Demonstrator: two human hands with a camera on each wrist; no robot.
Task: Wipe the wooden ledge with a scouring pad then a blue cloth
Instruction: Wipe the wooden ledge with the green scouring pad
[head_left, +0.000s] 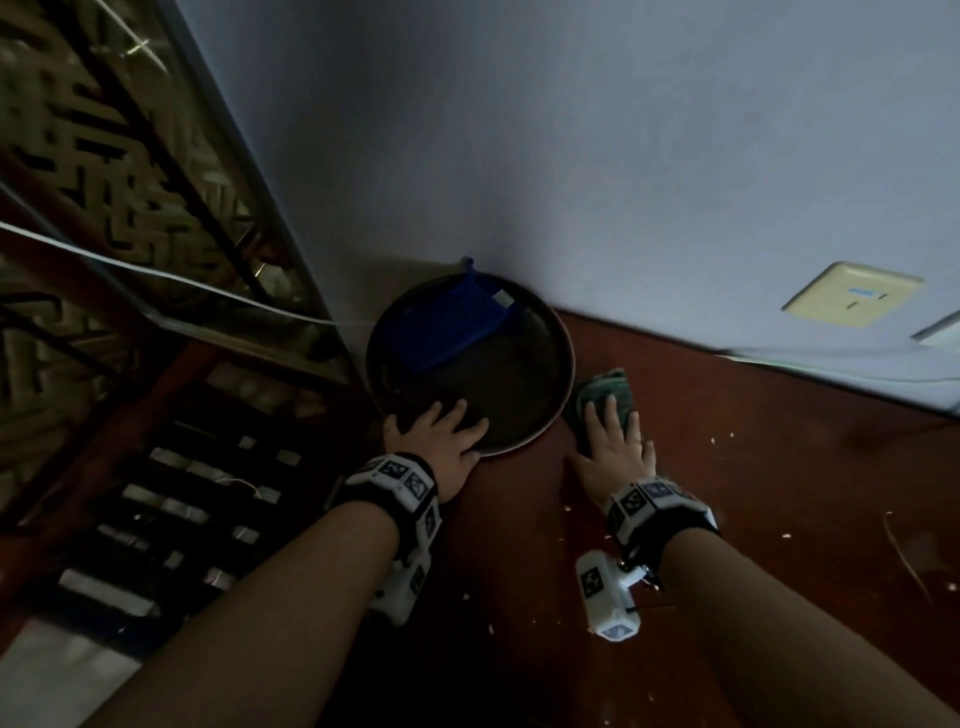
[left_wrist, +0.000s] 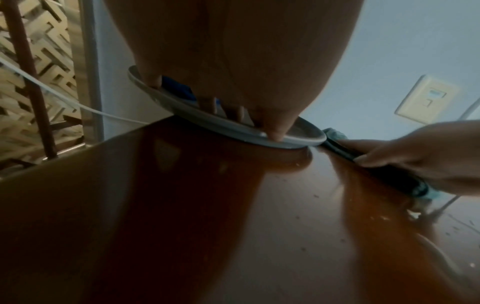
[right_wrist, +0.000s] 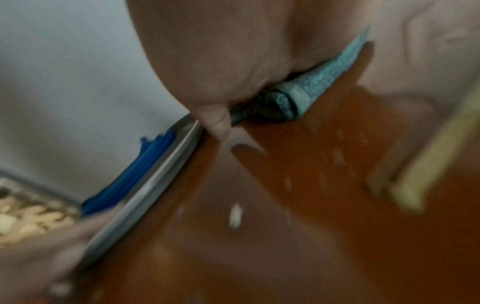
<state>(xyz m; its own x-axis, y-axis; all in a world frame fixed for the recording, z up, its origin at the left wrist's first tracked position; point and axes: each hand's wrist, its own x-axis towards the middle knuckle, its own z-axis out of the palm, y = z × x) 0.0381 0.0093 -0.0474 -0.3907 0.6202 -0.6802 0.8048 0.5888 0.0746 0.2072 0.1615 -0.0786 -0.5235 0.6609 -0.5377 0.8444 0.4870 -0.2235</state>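
Observation:
The red-brown wooden ledge (head_left: 753, 519) runs along a pale wall. My right hand (head_left: 613, 441) lies flat on a green scouring pad (head_left: 605, 387) and presses it onto the wood just right of a round dark tray (head_left: 566, 364). The pad's teal edge (right_wrist: 311, 88) shows under my palm in the right wrist view. A folded blue cloth (head_left: 452, 322) lies in the far part of the tray. My left hand (head_left: 441, 431) rests spread over the tray's near rim (left_wrist: 207, 121), with fingers inside and thumb at the edge.
Pale crumbs (head_left: 717, 440) are scattered over the ledge to the right. A cream socket plate (head_left: 852, 293) sits low on the wall. The ledge ends at the left, where stairs (head_left: 156, 519), a lattice railing (head_left: 104, 208) and a white cable (head_left: 156, 275) lie beyond.

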